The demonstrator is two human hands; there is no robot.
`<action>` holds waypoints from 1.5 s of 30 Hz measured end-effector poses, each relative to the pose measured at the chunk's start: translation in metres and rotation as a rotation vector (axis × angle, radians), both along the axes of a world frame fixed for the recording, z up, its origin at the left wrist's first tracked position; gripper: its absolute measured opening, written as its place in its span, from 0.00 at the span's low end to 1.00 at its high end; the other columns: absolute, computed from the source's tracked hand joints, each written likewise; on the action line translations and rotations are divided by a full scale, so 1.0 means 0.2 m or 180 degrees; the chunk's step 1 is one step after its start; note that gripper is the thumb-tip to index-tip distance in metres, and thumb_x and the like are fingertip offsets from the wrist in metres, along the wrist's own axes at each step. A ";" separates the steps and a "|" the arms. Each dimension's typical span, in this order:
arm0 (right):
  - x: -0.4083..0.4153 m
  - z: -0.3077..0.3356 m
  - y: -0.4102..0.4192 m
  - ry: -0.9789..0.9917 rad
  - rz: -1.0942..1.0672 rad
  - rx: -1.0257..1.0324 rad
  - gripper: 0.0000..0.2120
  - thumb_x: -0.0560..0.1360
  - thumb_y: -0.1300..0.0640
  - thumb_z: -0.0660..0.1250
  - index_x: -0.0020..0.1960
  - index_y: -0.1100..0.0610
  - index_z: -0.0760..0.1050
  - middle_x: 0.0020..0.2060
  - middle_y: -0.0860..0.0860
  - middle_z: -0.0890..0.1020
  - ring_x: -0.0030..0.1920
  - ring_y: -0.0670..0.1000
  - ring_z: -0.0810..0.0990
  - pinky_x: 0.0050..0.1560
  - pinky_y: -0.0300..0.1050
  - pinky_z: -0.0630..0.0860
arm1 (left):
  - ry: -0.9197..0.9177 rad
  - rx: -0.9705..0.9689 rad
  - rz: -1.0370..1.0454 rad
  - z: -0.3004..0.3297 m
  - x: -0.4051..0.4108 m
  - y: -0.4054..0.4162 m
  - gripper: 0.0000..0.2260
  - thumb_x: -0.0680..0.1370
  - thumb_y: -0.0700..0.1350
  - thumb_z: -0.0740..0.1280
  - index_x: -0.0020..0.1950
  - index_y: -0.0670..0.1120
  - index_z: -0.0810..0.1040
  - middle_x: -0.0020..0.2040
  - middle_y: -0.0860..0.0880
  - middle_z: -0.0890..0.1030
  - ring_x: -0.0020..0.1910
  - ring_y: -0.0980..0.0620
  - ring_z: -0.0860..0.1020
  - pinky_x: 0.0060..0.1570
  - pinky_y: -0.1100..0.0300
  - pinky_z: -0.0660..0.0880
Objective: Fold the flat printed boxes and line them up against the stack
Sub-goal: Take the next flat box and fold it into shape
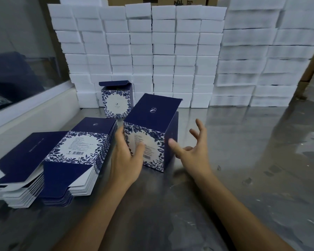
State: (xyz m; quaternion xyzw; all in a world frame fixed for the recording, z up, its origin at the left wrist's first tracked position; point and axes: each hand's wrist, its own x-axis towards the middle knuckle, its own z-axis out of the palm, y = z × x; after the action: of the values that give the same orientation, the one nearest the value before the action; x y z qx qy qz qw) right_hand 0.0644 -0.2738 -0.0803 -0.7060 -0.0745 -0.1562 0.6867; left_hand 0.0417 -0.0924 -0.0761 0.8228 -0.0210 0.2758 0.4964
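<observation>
**While one box waits at the wall, the second is nearly ready to join it**

Since the folded printed box [149,132] is standing upright on the steel table [243,160] with its navy lid flap sloping back and not yet tucked, I'd say the folding itself is about done and what's left is shutting the lid and lining it up. The left hand [127,156] has its fingers curled round the near left corner, thumb pressed on the floral front panel, probably to steady the box so it doesn't tip or slide. The right hand [190,147] is spread wide, fingers splayed and holding nothing, with only the thumb tip close to the box's navy side panel; can't tell if it's actually touching.

An earlier folded box [116,101] already stands against the stack of white blocks [152,51], lid flap up, so that's the start of the row, and the spot just to its right looks like the obvious landing place. The pile of flat printed boxes [65,160] lies to the left of the left hand, near enough to grab the next blank easily.
</observation>
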 end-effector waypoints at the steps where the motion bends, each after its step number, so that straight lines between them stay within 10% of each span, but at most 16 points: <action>1: 0.00 0.00 -0.01 0.0013 0.0099 0.0039 0.47 0.68 0.50 0.79 0.76 0.35 0.53 0.68 0.47 0.68 0.36 0.48 0.86 0.33 0.36 0.79 | 0.0091 0.0027 -0.0008 0.00 0.01 0.01 0.31 0.80 0.50 0.65 0.78 0.54 0.54 0.73 0.54 0.69 0.70 0.55 0.70 0.70 0.46 0.68; 6: 0.01 -0.01 0.01 0.0089 -0.0044 -0.0427 0.46 0.62 0.40 0.78 0.73 0.40 0.58 0.56 0.46 0.76 0.43 0.49 0.83 0.36 0.36 0.80 | 0.0465 0.0262 0.0141 0.00 0.02 -0.02 0.23 0.83 0.53 0.54 0.77 0.48 0.63 0.77 0.49 0.64 0.76 0.49 0.62 0.73 0.53 0.59; 9: 0.02 -0.02 -0.01 0.0059 -0.0214 -0.0325 0.20 0.75 0.46 0.72 0.64 0.48 0.71 0.49 0.50 0.80 0.36 0.47 0.80 0.32 0.35 0.76 | 0.0386 -0.0064 0.0319 -0.01 0.03 -0.03 0.17 0.84 0.51 0.52 0.46 0.49 0.77 0.50 0.47 0.77 0.56 0.40 0.76 0.51 0.53 0.69; 11: 0.03 -0.02 -0.03 0.0050 -0.0331 -0.0149 0.08 0.82 0.53 0.64 0.60 0.51 0.74 0.42 0.51 0.83 0.31 0.45 0.78 0.30 0.36 0.74 | 0.0483 -0.0276 0.0326 -0.01 0.03 0.00 0.21 0.84 0.58 0.48 0.49 0.49 0.77 0.50 0.47 0.79 0.55 0.42 0.77 0.54 0.50 0.72; 14: 0.03 -0.02 -0.02 0.0164 -0.0215 -0.0140 0.13 0.80 0.55 0.67 0.64 0.51 0.72 0.36 0.50 0.84 0.29 0.46 0.79 0.32 0.39 0.78 | 0.0443 -0.0462 0.0160 -0.02 0.03 0.01 0.28 0.80 0.65 0.48 0.70 0.51 0.72 0.67 0.50 0.76 0.67 0.49 0.72 0.68 0.53 0.65; 20: 0.00 -0.01 -0.01 -0.0002 -0.0186 -0.0450 0.50 0.61 0.40 0.81 0.76 0.42 0.59 0.65 0.45 0.72 0.57 0.45 0.79 0.54 0.46 0.80 | 0.0470 -0.0867 0.0203 -0.02 0.05 0.02 0.12 0.81 0.56 0.60 0.62 0.55 0.64 0.53 0.61 0.76 0.56 0.50 0.76 0.47 0.62 0.68; 23: 0.00 -0.01 -0.01 -0.0047 0.0033 -0.0544 0.56 0.58 0.38 0.81 0.78 0.39 0.54 0.68 0.46 0.71 0.67 0.47 0.74 0.66 0.48 0.74 | 0.0555 -0.0731 0.0093 -0.03 0.06 0.01 0.20 0.83 0.53 0.57 0.76 0.52 0.61 0.73 0.51 0.70 0.72 0.51 0.67 0.68 0.57 0.63; 30: -0.06 0.06 0.01 -0.0465 -0.0001 -0.0561 0.53 0.57 0.31 0.78 0.74 0.31 0.52 0.64 0.40 0.72 0.57 0.38 0.76 0.53 0.35 0.76 | 0.0231 -0.1205 -0.0171 0.01 0.04 0.03 0.34 0.73 0.73 0.48 0.78 0.63 0.55 0.78 0.59 0.60 0.76 0.58 0.60 0.75 0.47 0.59; 38: -0.11 0.15 0.03 -0.1001 0.0106 -0.0439 0.31 0.70 0.32 0.68 0.70 0.36 0.65 0.66 0.39 0.74 0.66 0.42 0.74 0.59 0.39 0.76 | -0.1158 -0.0405 -0.0723 0.06 -0.01 0.02 0.23 0.82 0.63 0.54 0.74 0.56 0.64 0.75 0.54 0.67 0.74 0.57 0.65 0.68 0.67 0.63; 41: -0.10 0.15 0.02 -0.1000 -0.0019 -0.0386 0.19 0.73 0.37 0.66 0.59 0.45 0.71 0.61 0.46 0.77 0.61 0.48 0.78 0.56 0.51 0.78 | -0.0996 -0.0491 -0.0614 0.07 -0.01 -0.01 0.10 0.80 0.60 0.58 0.61 0.62 0.68 0.73 0.54 0.67 0.72 0.54 0.68 0.68 0.57 0.68; 45: -0.08 0.14 0.03 -0.1096 -0.0229 -0.0893 0.12 0.77 0.47 0.68 0.58 0.49 0.76 0.61 0.48 0.75 0.61 0.45 0.76 0.56 0.41 0.75 | -0.1010 0.0129 -0.0247 0.08 -0.02 -0.02 0.12 0.81 0.52 0.58 0.61 0.51 0.73 0.71 0.53 0.69 0.70 0.52 0.70 0.64 0.49 0.71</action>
State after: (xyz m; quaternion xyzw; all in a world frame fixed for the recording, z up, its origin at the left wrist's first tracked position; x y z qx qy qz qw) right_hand 0.0479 -0.2670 -0.0529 -0.7597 -0.1863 -0.2870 0.5530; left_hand 0.0369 -0.0959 -0.0609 0.7774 -0.1365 0.3824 0.4804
